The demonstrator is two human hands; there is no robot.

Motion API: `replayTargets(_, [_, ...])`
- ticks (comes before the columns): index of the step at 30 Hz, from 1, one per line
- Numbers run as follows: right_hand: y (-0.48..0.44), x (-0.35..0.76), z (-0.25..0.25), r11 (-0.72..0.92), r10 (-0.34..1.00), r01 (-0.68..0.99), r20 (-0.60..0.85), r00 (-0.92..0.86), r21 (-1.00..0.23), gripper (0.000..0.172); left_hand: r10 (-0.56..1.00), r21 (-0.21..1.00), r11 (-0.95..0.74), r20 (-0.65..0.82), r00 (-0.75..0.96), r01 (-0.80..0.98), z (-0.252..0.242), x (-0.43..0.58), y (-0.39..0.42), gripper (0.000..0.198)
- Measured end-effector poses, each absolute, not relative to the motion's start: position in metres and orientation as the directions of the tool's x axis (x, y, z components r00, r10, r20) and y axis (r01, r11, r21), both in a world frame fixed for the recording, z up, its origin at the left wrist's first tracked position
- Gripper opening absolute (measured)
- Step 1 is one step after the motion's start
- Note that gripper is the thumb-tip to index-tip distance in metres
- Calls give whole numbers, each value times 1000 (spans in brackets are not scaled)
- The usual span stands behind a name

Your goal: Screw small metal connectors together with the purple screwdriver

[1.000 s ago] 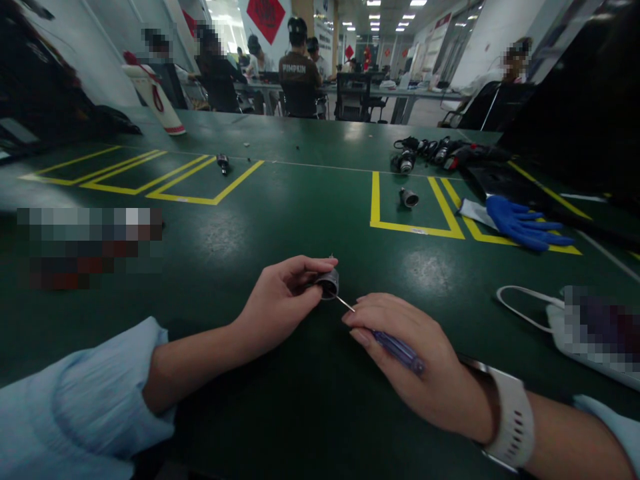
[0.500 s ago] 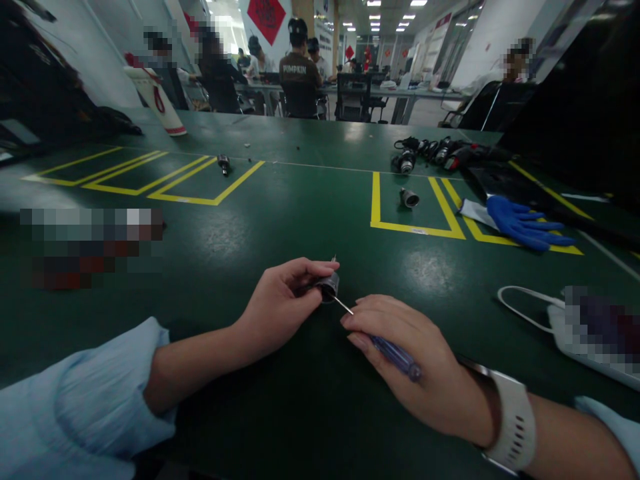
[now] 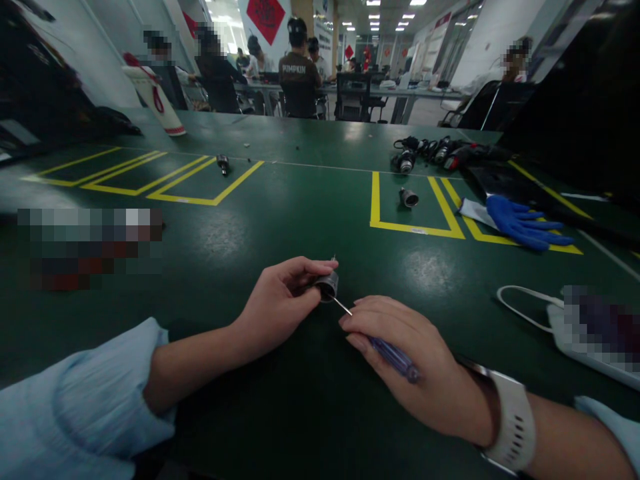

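Between the thumb and fingers of my left hand is a small grey cup-shaped metal part, its open end turned toward my right hand. A thin pin-like tip sticks up behind it. My right hand is closed round a screwdriver with a clear purple handle. The screwdriver's thin shaft points into the opening of the metal part; its tip is hidden inside. Both hands are just above the green table.
A similar metal part lies inside yellow tape at the right. Beyond it are black cabled parts and a blue glove. A small dark part lies back left. A phone with a strap is at right; people sit behind.
Almost nothing differs. Both hands, the metal part and the screwdriver have shifted very slightly left in the view, with the shaft still in the opening.
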State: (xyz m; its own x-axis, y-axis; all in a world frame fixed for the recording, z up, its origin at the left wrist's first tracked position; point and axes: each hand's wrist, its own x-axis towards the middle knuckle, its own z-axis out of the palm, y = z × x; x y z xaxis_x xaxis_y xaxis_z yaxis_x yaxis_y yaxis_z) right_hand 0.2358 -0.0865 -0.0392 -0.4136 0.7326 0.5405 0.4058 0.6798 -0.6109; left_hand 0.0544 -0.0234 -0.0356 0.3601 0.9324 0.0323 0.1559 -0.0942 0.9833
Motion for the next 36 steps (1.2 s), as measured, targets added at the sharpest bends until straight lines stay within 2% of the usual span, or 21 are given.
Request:
replayTargets(20, [-90, 234, -40, 711, 701, 453, 589, -402, -537, 14, 939, 980, -110, 49, 340, 164, -34, 56, -23, 15])
replayTargets(27, [-90, 239, -42, 777, 628, 372, 664, -407, -507, 15, 945, 981, -134, 84, 317, 141, -42, 55, -17, 17])
replayTargets(29, [-89, 241, -43, 780, 625, 370, 663, -412, -505, 22, 946, 979, -149, 99, 307, 141, -42, 55, -16, 18])
replayTargets(32, [-86, 240, -46, 715, 698, 434, 590, -405, -548, 30, 942, 968, -201, 149, 302, 151, -44, 56, -13, 23])
replayTargets(36, [-86, 235, -47, 697, 717, 465, 509, -476, -546, 30, 931, 932, -336, 307, 197, 137, -56, 57, 15, 30])
